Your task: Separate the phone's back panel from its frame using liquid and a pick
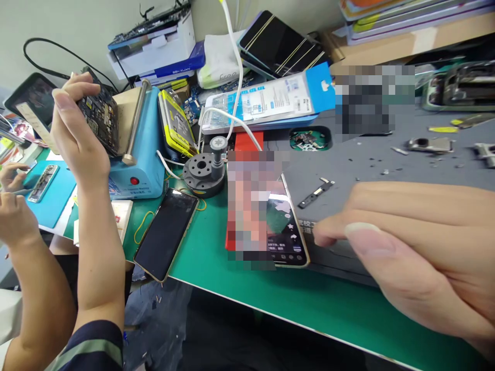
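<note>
My left hand (83, 129) is raised at the left, its fingers loosely bent and apart. No object shows clearly in it. Right behind it stands a dark circuit board (103, 116), leaning by a blue machine (149, 139); whether my fingers touch the board I cannot tell. My right hand (417, 252) hovers large over the grey work mat (328, 170), thumb and fingers brought together; anything between them is hidden. Left of it lies a lit phone (286, 232), partly blurred out, on a red pad (230, 237). A small dark strip-shaped part (315, 194) lies on the mat.
A dark-screened phone (168, 234) lies on the green table (204, 252) beside a round grey screwdriver stand (203, 172). Packaging (266, 98) and white cables crowd the back. Small metal parts (429, 145) dot the mat. At far left, another person's hands (17, 219) are near an opened phone (43, 184).
</note>
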{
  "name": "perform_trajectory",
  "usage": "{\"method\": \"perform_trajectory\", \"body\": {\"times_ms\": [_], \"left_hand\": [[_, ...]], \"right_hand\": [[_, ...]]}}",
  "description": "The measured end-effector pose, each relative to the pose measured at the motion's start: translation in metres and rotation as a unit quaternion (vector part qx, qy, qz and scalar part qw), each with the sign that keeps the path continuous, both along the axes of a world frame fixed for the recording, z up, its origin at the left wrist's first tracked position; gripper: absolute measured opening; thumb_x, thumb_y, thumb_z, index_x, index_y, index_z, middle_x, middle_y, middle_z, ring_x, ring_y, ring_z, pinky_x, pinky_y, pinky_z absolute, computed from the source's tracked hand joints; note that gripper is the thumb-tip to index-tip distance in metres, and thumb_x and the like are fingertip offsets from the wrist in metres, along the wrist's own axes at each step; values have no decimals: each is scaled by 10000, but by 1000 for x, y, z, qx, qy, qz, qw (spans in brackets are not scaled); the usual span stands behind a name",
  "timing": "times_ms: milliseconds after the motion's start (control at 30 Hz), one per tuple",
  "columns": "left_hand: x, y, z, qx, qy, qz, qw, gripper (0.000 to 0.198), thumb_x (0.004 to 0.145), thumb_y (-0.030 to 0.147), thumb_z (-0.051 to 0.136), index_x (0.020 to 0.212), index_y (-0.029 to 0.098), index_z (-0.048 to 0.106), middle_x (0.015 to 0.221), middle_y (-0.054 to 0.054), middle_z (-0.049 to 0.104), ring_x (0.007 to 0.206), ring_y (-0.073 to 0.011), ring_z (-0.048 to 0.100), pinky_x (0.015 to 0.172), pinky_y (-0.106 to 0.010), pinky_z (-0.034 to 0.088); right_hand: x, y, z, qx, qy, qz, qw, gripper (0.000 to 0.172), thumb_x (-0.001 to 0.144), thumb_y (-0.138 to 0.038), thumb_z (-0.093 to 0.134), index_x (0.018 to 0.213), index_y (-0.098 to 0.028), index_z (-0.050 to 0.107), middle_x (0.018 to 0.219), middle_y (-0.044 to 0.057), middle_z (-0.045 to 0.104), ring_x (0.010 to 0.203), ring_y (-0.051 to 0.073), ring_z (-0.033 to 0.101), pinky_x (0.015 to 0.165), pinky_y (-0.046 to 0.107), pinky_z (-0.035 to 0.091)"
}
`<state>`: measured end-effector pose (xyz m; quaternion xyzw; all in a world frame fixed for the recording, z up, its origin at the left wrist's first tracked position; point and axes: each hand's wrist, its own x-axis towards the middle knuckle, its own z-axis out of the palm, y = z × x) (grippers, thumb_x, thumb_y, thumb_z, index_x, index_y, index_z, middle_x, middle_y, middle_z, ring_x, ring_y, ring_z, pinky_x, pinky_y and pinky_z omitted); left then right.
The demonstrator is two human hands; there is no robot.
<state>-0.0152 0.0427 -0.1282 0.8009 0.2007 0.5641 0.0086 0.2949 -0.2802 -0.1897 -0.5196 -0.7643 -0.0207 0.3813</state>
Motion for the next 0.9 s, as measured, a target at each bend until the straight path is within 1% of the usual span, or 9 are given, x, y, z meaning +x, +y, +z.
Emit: {"method": "perform_trajectory", "body": {"times_ms": [100,200,333,400,533,633,767,833,900], "left_hand": [[-2,3,0,3,12,1,1000,837,1167,797,340,1200,126,839,1264,-109,830,1375,-264,778,1418,-601,485],[-3,3,1,3,18,2,1000,833,1173,789,322,1204,129,829,1263,-107,826,1381,-264,771,1422,-618,472],[-3,2,1,-11,13,5,1000,866,1135,853,346,1190,143,839,1271,-110,819,1384,-273,766,1435,-608,456],[-3,3,1,-9,10,3,1000,855,1141,842,351,1193,144,842,1277,-103,826,1385,-268,769,1435,-601,461],[-2,4,0,6,5,-2,1000,811,1174,782,352,1188,142,850,1292,-87,852,1355,-251,786,1414,-601,486],[2,-1,0,-3,-8,-2,1000,821,1151,814,377,1170,146,854,1273,-92,854,1346,-267,790,1419,-632,479],[9,-11,2,-18,-31,3,999,808,1078,882,438,1132,206,878,1272,-127,867,1331,-298,796,1400,-583,510],[8,-11,2,-20,-23,2,1000,825,1078,888,430,1138,197,876,1270,-122,863,1338,-300,792,1403,-589,500],[5,-7,1,-18,-13,2,1000,857,1100,881,400,1156,160,860,1252,-110,841,1353,-294,777,1423,-618,465]], "right_hand": [[1,-2,1,-15,-5,-7,1000,415,1233,-241,352,912,-286,611,724,27,607,647,190,548,635,397,464],[2,-2,0,-7,1,3,1000,394,1229,-238,344,940,-297,605,699,16,572,628,198,554,622,402,464],[4,0,-3,5,4,10,1000,386,1224,-252,355,957,-293,632,677,7,546,616,196,567,622,396,475],[4,0,-4,0,5,4,1000,405,1217,-264,355,944,-290,652,674,12,552,618,195,581,626,402,480],[6,0,-5,7,10,19,1000,323,1218,-255,361,1012,-307,604,703,-3,595,598,191,529,602,389,456],[6,1,-4,7,1,27,1000,299,1216,-239,365,1028,-310,586,715,-2,612,602,198,507,601,385,444],[6,1,-5,13,6,22,1000,298,1213,-241,364,1023,-308,583,704,-2,595,589,208,490,593,396,423],[6,0,-6,11,16,20,1000,291,1210,-245,369,1014,-307,575,702,-5,588,583,208,472,586,393,413],[6,-2,-6,12,17,13,1000,298,1200,-248,376,1002,-307,591,707,-1,591,589,206,479,584,395,415]]}}
